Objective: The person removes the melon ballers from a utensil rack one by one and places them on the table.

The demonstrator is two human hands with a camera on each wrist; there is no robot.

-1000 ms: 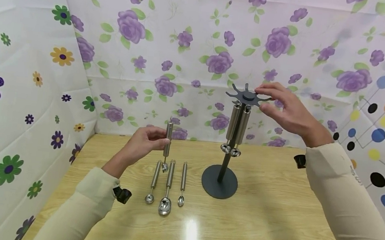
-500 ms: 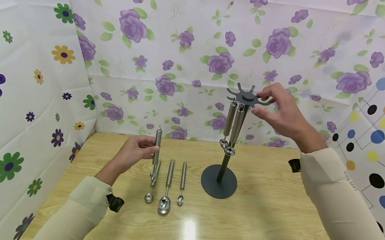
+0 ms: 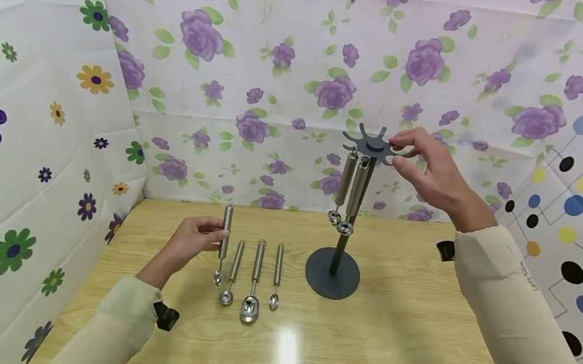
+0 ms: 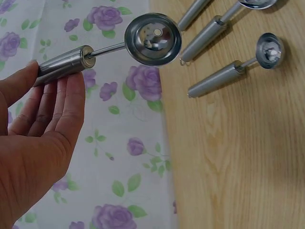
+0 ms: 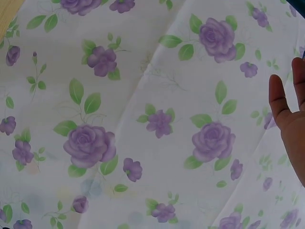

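Observation:
My left hand [image 3: 191, 242] pinches the steel handle of a melon baller [image 3: 226, 228] between thumb and fingers. The tool is upright, bowl down, left of the row on the table. Its round bowl, pierced by a small hole, shows in the left wrist view. My right hand [image 3: 433, 173] has thumb and fingertips about one arm at the top of a dark utensil rack [image 3: 375, 147]. Two steel scoops hang from the rack, the nearer one [image 3: 357, 189] partly covering the post. In the right wrist view only part of my right hand [image 5: 295, 124] shows.
On the wooden table [image 3: 386, 346] lie a small round scoop [image 3: 235, 268], a large oval scoop [image 3: 254, 285] and a small narrow scoop [image 3: 278, 272], side by side. The rack's round base [image 3: 332, 275] stands to their right. Patterned cloth walls [image 3: 251, 53] surround the table.
My left hand has carried the melon baller left and down, past the row. The rack's top has turned, shifting the hanging scoops left; my right hand stays at its arms.

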